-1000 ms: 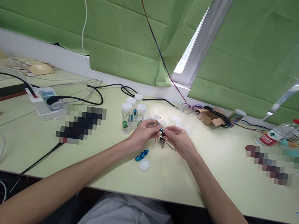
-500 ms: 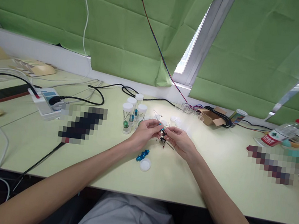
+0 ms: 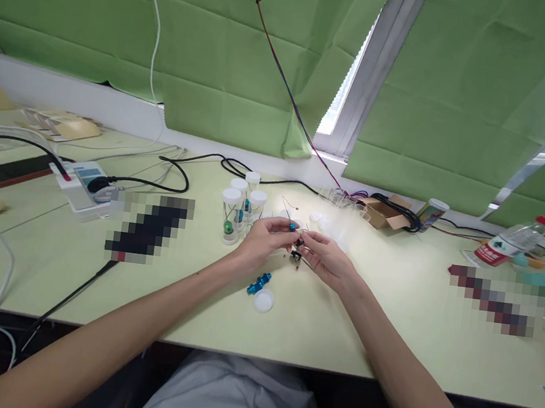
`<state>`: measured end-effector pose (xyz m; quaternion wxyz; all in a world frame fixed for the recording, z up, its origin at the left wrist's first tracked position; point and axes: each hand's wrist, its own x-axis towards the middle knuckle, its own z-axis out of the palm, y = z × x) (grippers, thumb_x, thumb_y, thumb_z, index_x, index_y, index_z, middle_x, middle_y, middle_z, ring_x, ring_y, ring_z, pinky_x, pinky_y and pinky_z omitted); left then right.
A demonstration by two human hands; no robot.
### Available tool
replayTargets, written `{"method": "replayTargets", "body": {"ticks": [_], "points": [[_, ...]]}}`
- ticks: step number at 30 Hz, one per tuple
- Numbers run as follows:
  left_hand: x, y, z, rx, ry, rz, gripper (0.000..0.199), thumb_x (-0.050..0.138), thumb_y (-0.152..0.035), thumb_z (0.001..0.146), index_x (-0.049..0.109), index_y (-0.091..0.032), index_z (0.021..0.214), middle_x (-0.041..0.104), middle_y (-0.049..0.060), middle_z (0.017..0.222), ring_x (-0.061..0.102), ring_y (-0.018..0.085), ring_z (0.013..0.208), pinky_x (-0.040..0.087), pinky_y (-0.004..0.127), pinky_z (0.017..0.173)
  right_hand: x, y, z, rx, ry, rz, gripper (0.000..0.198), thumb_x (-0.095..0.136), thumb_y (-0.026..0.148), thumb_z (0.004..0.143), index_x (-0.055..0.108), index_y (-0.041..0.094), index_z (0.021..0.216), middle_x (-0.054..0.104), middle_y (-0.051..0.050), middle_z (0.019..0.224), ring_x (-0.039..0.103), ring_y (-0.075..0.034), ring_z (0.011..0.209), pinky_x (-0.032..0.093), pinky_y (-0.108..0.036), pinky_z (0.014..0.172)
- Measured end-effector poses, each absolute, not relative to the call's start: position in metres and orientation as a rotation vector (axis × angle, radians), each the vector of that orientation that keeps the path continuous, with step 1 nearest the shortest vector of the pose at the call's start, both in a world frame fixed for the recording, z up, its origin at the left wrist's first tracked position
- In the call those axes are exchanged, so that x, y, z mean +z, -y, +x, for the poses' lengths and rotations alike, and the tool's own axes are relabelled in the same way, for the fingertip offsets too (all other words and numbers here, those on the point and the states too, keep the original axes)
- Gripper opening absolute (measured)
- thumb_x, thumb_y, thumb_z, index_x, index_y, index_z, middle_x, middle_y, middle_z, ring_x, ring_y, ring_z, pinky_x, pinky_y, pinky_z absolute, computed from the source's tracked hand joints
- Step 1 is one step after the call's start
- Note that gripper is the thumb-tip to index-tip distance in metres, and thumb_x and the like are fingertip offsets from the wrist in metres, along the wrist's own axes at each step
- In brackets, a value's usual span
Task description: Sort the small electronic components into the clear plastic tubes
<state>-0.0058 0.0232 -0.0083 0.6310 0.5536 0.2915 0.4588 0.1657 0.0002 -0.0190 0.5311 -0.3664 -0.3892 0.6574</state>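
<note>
My left hand (image 3: 268, 242) is closed on a small blue metallic part (image 3: 292, 226), with a thin wire rising behind it. My right hand (image 3: 328, 258) pinches a small dark piece (image 3: 299, 241) against the left fingertips; its exact kind is too small to tell. Just below the fingers lies a small black part (image 3: 295, 256) with a thin dark stem. Nearer to me on the table are several blue metallic pieces (image 3: 259, 284) in a row and a white round lid (image 3: 264, 300). Several clear vials with white lids (image 3: 230, 215) stand beyond my left hand, with green and blue parts inside.
A white power strip (image 3: 86, 188) with cables sits at the left, near a pixelated dark object (image 3: 150, 229). At the back right are an open cardboard box (image 3: 381, 212), a printed can (image 3: 433, 214) and a plastic bottle (image 3: 513, 243). Part of another person shows at the right edge.
The blue part has turned in my left fingers and now shows above the thumb. My hands stay nearly in place. The other person's hand at the right has drawn mostly out of view.
</note>
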Motion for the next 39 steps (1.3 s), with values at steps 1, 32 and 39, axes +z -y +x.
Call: {"method": "replayTargets", "body": {"ticks": [1,32,39], "points": [[-0.0086,-0.0235,-0.006,1.052,-0.664,1.272,0.029,0.081,-0.03,0.07,0.074,-0.014,0.094,0.069,0.007,0.089,0.061,0.013,0.073,0.048,0.027,0.069,-0.0186,-0.0001,0.1653,1.574,0.924,-0.865,0.025,0.089,0.031,0.066,0.075,0.015,0.081,0.071,-0.004,0.087,0.064,-0.012,0.079,0.053,-0.024,0.08],[-0.005,-0.0214,-0.0048,1.203,-0.789,1.282,0.031,0.086,-0.027,0.06,0.071,-0.013,0.084,0.067,0.004,0.071,0.057,0.012,0.058,0.045,0.027,0.06,-0.0156,0.004,0.1625,1.601,0.884,-0.845,0.025,0.087,0.023,0.069,0.072,0.017,0.087,0.071,-0.003,0.085,0.066,-0.011,0.079,0.054,-0.026,0.084],[-0.0066,-0.0216,-0.0053,1.202,-0.785,1.306,0.034,0.086,-0.028,0.06,0.072,-0.014,0.088,0.069,0.005,0.077,0.057,0.012,0.059,0.047,0.028,0.061,-0.0158,0.0037,0.161,1.589,0.892,-0.833,0.02,0.087,0.024,0.07,0.071,0.016,0.079,0.071,-0.004,0.085,0.067,-0.013,0.084,0.054,-0.027,0.09]]}}
